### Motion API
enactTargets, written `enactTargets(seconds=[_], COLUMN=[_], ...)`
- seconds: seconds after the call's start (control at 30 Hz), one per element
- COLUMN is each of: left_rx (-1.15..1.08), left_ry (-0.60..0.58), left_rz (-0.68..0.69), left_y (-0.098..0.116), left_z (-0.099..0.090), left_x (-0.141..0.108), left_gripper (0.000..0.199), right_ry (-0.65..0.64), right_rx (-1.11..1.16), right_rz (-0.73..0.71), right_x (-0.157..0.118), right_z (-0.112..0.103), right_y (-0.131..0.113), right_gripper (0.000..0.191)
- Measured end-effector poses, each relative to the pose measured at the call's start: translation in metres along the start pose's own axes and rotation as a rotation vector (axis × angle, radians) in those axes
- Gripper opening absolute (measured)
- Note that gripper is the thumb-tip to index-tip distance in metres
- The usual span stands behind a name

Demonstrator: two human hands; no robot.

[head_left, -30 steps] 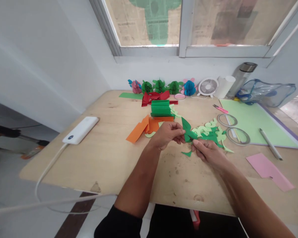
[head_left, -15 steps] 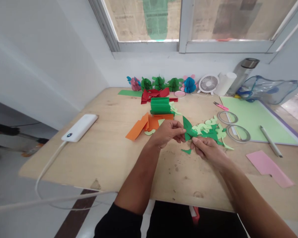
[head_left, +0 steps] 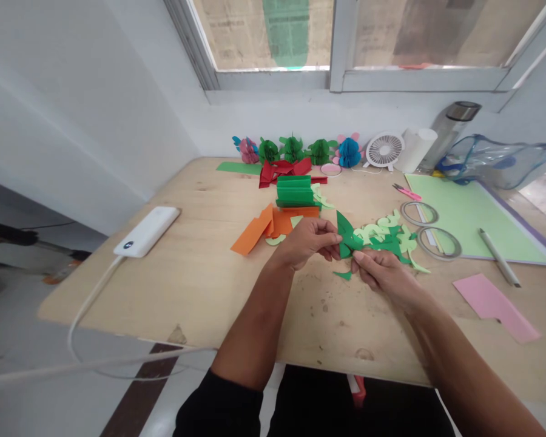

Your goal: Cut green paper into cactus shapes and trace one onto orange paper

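Between my two hands is a dark green paper cutout point(head_left: 347, 233) with a pointed upper end, held just above the table. My left hand point(head_left: 313, 243) pinches its left edge between thumb and fingers. At its lower right edge, my right hand point(head_left: 377, 269) grips it the same way. A small green paper scrap point(head_left: 343, 275) lies on the table below. Light green curved cutouts point(head_left: 380, 228) and dark green offcuts point(head_left: 394, 243) are heaped just right of the held piece. Behind my left hand stands a pleated green paper stack point(head_left: 295, 192).
Orange paper point(head_left: 253, 230) lies left of the hands, red folded paper point(head_left: 284, 172) behind. Paper figures line the wall beside a white fan point(head_left: 384, 150). Right are tape rolls point(head_left: 439, 243), pink-handled snips point(head_left: 407, 192), a pen point(head_left: 499, 258) and pink paper point(head_left: 495, 308). A white power bank point(head_left: 146, 232) sits left.
The view has shifted slightly. Both hands keep nearly the same hold on the green paper cutout, and the things on the table stay where they were.
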State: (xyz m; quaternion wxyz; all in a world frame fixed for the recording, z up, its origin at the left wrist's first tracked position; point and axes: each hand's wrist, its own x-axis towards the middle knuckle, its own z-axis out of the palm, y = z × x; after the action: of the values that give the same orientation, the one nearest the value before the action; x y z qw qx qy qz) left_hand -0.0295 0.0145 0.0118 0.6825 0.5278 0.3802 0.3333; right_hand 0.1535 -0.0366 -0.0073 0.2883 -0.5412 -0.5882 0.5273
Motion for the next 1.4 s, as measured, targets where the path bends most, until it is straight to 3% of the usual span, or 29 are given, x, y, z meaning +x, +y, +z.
enactTargets(seconds=[1.4], left_rx=[0.051], left_ry=[-0.145], left_rz=[-0.009], left_y=[-0.0002], left_z=[-0.0078], left_x=[-0.0034], left_gripper=[0.031], right_ry=[-0.096], right_rx=[0.005], right_rz=[-0.054], right_x=[-0.0048], right_z=[-0.0077], right_y=[0.0059], right_gripper=[0.043])
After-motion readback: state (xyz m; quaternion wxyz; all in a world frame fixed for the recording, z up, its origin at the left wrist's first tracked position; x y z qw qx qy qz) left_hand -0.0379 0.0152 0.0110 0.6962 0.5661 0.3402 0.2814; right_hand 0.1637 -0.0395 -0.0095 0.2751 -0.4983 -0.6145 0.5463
